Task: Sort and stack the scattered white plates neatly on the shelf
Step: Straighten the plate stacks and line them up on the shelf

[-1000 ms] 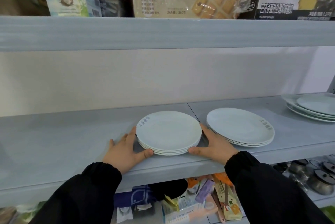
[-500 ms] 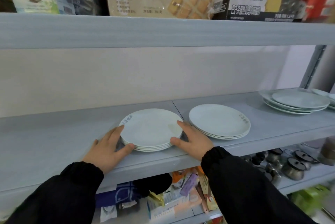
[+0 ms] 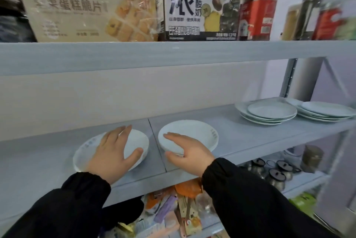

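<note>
Several stacks of white plates stand on the grey middle shelf (image 3: 250, 137). My left hand (image 3: 115, 151) lies flat over the left stack (image 3: 84, 151), fingers spread and thumb at its right rim. My right hand (image 3: 189, 153) is at the left edge of the middle stack (image 3: 200, 133). Its fingers reach over the top plate and its thumb is against the front rim; the stack still sits on the shelf. Two more plate stacks (image 3: 269, 111) (image 3: 327, 109) sit further right, overlapping slightly.
The shelf above (image 3: 173, 54) hangs low over the plates and carries a snack box (image 3: 86, 10), a milk carton (image 3: 202, 4) and jars (image 3: 258, 12). A metal upright (image 3: 289, 76) stands at the right. Below are snack packets (image 3: 173, 209) and small lidded pots (image 3: 277, 174).
My right hand left the left stack and moved onto the middle stack. My left hand slid from the left stack's side to its top. The view turned right and showed a further stack.
</note>
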